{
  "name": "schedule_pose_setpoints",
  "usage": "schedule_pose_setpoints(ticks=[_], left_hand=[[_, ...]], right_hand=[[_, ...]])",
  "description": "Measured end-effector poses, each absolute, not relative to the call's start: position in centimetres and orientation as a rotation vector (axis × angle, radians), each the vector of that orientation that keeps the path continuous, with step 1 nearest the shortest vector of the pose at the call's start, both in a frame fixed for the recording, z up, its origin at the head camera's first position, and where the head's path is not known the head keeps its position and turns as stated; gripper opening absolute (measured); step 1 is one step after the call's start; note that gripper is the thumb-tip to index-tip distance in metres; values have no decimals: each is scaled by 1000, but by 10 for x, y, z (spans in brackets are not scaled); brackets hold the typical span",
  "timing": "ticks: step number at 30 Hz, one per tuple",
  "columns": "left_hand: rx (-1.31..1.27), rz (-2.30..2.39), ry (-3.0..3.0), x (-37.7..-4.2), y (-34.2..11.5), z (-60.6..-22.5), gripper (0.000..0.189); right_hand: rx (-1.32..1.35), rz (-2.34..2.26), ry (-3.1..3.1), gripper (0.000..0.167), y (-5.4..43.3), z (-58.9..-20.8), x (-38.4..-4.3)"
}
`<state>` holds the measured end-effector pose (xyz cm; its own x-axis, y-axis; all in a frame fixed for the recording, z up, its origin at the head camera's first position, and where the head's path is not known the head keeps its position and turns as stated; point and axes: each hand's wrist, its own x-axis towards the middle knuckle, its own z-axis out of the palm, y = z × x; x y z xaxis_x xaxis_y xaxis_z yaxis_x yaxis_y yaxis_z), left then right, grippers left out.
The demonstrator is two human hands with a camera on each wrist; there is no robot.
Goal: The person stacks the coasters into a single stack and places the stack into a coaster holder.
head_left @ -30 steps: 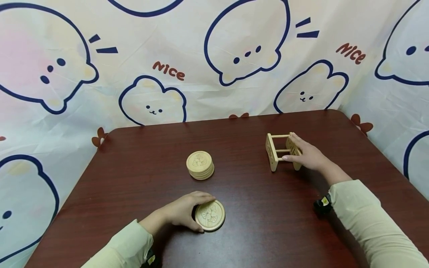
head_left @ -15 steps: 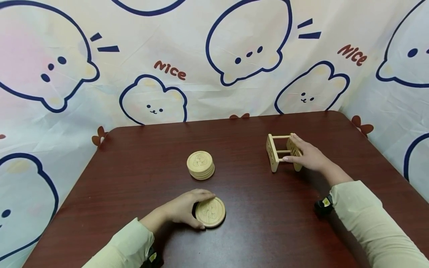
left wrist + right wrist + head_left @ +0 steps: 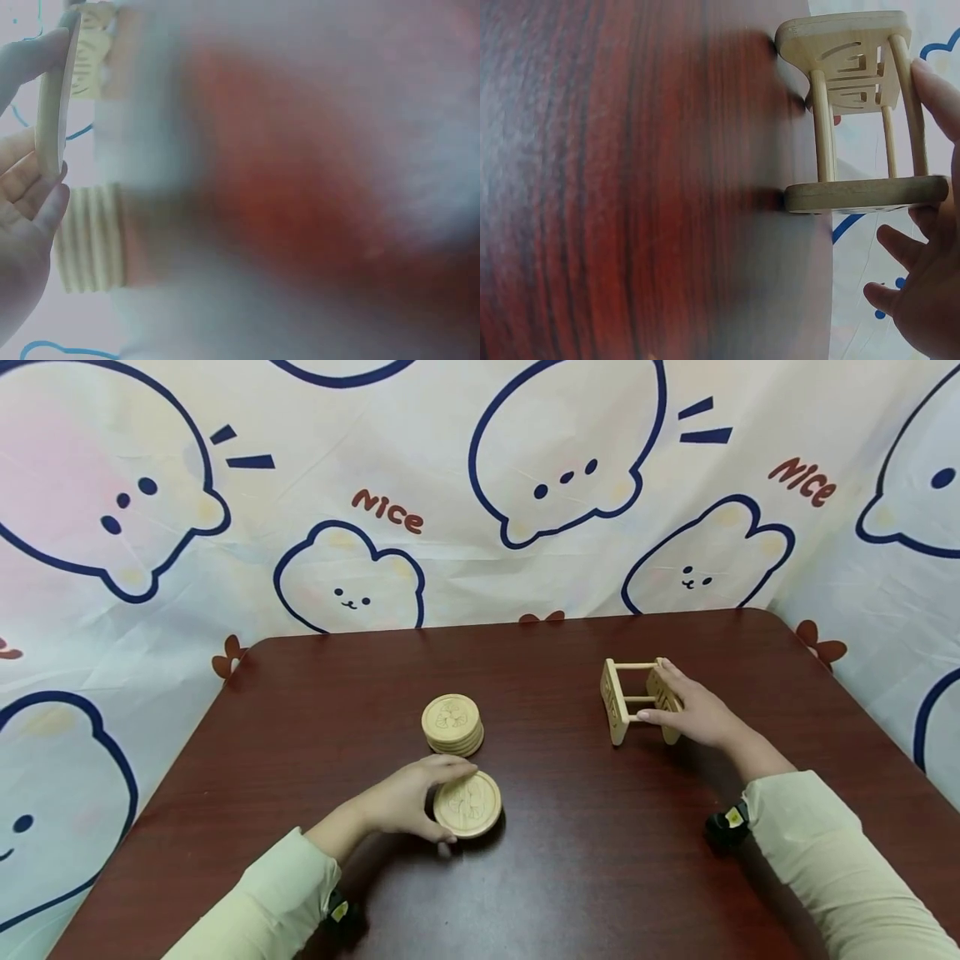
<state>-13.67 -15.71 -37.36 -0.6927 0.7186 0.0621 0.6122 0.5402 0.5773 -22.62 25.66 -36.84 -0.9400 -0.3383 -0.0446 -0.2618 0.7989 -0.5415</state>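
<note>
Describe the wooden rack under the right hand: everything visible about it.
The wooden rack is pale, unfinished-looking wood: two flat end panels with cut-out slots, joined by round dowel rods. It stands on the dark red-brown table, toward the far right side, resting on the edges of both end panels, well apart from the stack of coasters. It holds nothing between its panels. The right hand rests on the nearer end panel, fingers over its top and the thumb stretched along a dowel.

In the left hand's [image 3: 408, 802] grip, the coaster [image 3: 468, 804] is pale wood with an engraved leaf motif. The stack [image 3: 452, 724] just beyond it matches. The rack [image 3: 637, 700] under the right hand [image 3: 693, 710] is pale wood too; the table [image 3: 570, 860] is dark reddish-brown, streaked.
</note>
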Motion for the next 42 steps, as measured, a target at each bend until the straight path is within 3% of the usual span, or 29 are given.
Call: schedule_pose_setpoints(ticks=[19, 42], left_hand=[[1053, 955, 2722, -168, -166, -342, 80], [861, 934, 2780, -206, -176, -349, 76]], right_hand=[[-458, -773, 2840, 90, 258, -361, -223], [-435, -792, 2823, 92, 258, -362, -226]])
